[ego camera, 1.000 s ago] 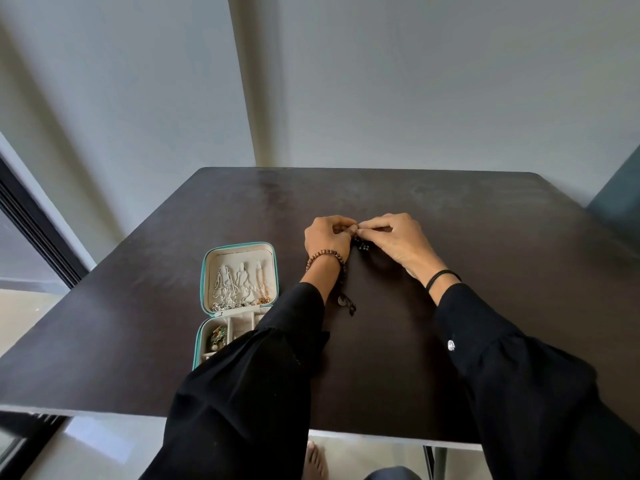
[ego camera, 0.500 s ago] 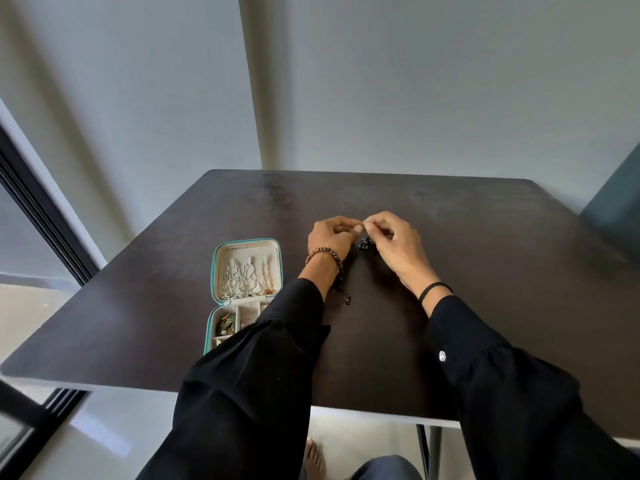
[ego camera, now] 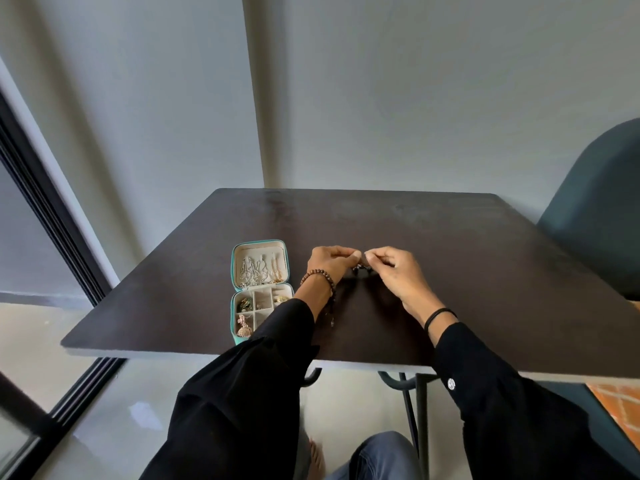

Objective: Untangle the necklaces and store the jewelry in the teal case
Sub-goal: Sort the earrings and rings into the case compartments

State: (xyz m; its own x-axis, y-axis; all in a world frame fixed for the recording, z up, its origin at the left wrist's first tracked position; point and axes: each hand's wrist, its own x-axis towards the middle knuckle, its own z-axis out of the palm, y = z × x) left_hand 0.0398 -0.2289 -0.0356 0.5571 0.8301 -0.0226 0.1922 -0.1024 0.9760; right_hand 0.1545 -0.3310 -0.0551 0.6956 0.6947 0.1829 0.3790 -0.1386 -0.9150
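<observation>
Room: a plain grey wall (ego camera: 415,98) behind, a dark window frame (ego camera: 45,220) at the left, and the back of a dark chair (ego camera: 595,209) at the right.
Surface: a dark brown tabletop (ego camera: 485,271), seen from the near edge.
Teal case (ego camera: 233,268): lies open near the tabletop's near-left corner, the lid flat on the far side and the tray toward the near edge.
Lid: silver and gold chains (ego camera: 256,271) hang side by side on its pale lining.
Tray: small pale compartments. A bell-shaped earring (ego camera: 243,327) sits in the near-left one, and other small pieces are too small to name.
Left hand (ego camera: 329,263): just right of the case, fingers curled in, thumb and forefinger pinching the dark beaded necklace (ego camera: 360,268).
Right hand (ego camera: 391,271): close to the left one, its fingertips nearly meeting it, fingers curled, pinching the same necklace from the other side.
Necklace: a small dark bunch between and just below the two pinches, around the middle of the tabletop. Whether it touches the wood cannot be told.
Wrists: a brown bead bracelet (ego camera: 317,273) on the left, a black band (ego camera: 438,315) on the right.
Sleeves: black, crossing the near edge.
</observation>
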